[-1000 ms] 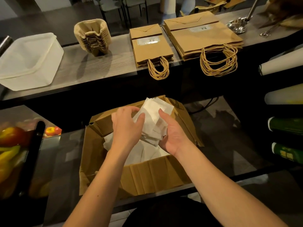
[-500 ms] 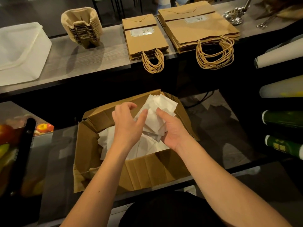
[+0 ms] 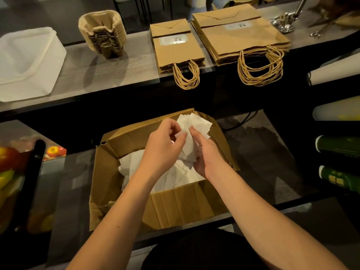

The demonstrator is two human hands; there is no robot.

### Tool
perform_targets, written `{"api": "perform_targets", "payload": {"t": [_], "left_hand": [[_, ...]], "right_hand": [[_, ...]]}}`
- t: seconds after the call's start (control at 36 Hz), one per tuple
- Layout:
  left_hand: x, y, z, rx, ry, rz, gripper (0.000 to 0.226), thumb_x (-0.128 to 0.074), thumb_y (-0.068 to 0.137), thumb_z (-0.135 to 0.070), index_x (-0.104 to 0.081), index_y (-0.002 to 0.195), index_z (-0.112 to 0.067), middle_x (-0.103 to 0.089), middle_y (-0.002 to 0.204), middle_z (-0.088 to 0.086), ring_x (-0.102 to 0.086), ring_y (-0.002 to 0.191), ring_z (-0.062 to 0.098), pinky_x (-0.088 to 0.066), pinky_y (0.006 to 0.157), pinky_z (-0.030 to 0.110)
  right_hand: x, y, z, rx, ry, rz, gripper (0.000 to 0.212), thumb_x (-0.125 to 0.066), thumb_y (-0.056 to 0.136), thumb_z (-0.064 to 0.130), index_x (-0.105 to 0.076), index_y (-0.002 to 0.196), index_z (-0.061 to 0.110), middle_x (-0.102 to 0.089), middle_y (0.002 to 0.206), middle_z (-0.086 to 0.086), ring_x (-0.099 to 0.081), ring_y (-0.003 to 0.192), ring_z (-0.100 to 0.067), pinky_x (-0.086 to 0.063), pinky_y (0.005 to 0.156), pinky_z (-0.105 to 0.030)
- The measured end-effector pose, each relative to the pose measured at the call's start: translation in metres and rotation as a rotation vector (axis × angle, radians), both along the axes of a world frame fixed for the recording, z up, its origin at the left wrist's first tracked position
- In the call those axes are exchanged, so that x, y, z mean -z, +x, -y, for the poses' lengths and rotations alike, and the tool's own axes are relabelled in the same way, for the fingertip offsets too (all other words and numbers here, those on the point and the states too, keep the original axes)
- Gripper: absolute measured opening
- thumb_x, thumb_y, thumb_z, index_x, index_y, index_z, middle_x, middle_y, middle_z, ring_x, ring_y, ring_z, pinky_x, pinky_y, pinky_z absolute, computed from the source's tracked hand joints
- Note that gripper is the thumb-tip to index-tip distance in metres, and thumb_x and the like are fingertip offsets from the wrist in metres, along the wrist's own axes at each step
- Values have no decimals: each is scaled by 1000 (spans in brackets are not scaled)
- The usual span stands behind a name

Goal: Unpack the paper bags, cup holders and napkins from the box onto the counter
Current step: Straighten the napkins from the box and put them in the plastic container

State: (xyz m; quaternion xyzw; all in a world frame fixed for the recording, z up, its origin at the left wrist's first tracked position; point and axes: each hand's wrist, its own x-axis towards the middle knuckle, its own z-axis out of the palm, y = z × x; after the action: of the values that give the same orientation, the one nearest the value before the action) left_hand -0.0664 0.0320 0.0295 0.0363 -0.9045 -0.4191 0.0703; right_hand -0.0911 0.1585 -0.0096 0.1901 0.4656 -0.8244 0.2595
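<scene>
Above the open cardboard box (image 3: 175, 203), both hands hold one bundle of white napkins (image 3: 194, 125): left hand (image 3: 165, 147) curled round its near side, right hand (image 3: 204, 152) cupping it from beneath, each grip closed on the paper. More napkins (image 3: 136, 168) lie loose inside the box. On the bench (image 3: 116, 75) beyond stand stacked cup holders (image 3: 103, 36), a small paper bag stack (image 3: 175, 49) and a larger paper bag stack (image 3: 239, 34), well apart from a white plastic tub (image 3: 27, 63).

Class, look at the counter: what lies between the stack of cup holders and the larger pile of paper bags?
In the head view, the smaller pile of paper bags lies between the cup holders and the larger pile, on the counter.
</scene>
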Motion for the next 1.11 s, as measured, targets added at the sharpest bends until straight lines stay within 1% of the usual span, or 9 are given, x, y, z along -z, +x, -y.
{"api": "perform_targets", "payload": {"t": [0.22, 0.33, 0.42, 0.47, 0.56, 0.72, 0.86, 0.97, 1.11], "left_hand": [[18, 11, -11, -121, -68, 191, 29, -54, 102, -42, -38, 123, -30, -68, 79, -8, -67, 58, 8, -59, 58, 26], [37, 16, 16, -278, -20, 165, 39, -49, 101, -50, -38, 131, -29, -63, 83, -3, -60, 64, 10, -45, 53, 25], [77, 11, 61, -356, -190, 437, 47, -52, 100, -48, -40, 136, -21, -66, 103, 7, -66, 89, 24, -51, 69, 35], [103, 11, 87, -361, -351, 692, 62, -59, 93, -55, -38, 140, -19, -56, 132, 12, -58, 114, 34, -54, 88, 45], [126, 14, 103, -290, -461, 856, 82, -66, 85, -62, -35, 147, -18, -44, 145, 15, -46, 129, 41, -50, 100, 53], [131, 10, 103, -251, -395, 830, 85, -72, 83, -57, -37, 150, -19, -41, 148, 15, -44, 132, 41, -47, 106, 49], [132, 3, 96, -206, -314, 802, 68, -72, 83, -54, -48, 137, -20, -61, 116, 4, -61, 93, 26, -59, 81, 39], [134, 0, 88, -160, -179, 796, 75, -79, 81, -45, -38, 141, -24, -59, 119, 4, -60, 90, 22, -53, 67, 31], [136, 1, 87, -64, -325, 781, 71, -81, 79, -48, -45, 137, -25, -59, 124, 5, -59, 101, 25, -56, 81, 35]], "right_hand": [[3, -4, -3, -3, 3, 45, 50, -76, 92, 32, -53, 136, 22, -62, 125, -11, -68, 108, -32, -63, 85, -49], [10, -9, -7, 0, 0, 74, 42, -74, 94, 18, -56, 131, 24, -68, 125, -10, -68, 111, -33, -59, 92, -57], [15, -11, -9, -21, 39, 109, 38, -73, 94, 13, -60, 129, 19, -71, 121, -11, -69, 109, -35, -59, 89, -57], [20, -11, -7, -53, 92, 112, 41, -74, 93, 13, -61, 131, 17, -72, 121, -10, -69, 108, -34, -61, 86, -54], [25, -11, -2, -87, 127, 135, 44, -76, 91, 14, -61, 132, 17, -72, 121, -10, -70, 109, -34, -62, 83, -50], [31, -9, 13, -141, 181, 142, 53, -80, 88, 16, -55, 134, 24, -70, 122, -9, -68, 109, -34, -61, 84, -54], [33, -8, 22, -152, 212, 168, 58, -84, 84, 19, -55, 134, 26, -68, 125, -9, -66, 111, -36, -60, 86, -60], [33, -8, 25, -144, 235, 193, 54, -83, 85, 19, -56, 131, 27, -68, 124, -9, -66, 111, -36, -60, 87, -59], [32, -7, 20, -142, 247, 189, 48, -77, 92, 19, -51, 132, 29, -66, 123, -8, -64, 112, -34, -58, 94, -56]]}}
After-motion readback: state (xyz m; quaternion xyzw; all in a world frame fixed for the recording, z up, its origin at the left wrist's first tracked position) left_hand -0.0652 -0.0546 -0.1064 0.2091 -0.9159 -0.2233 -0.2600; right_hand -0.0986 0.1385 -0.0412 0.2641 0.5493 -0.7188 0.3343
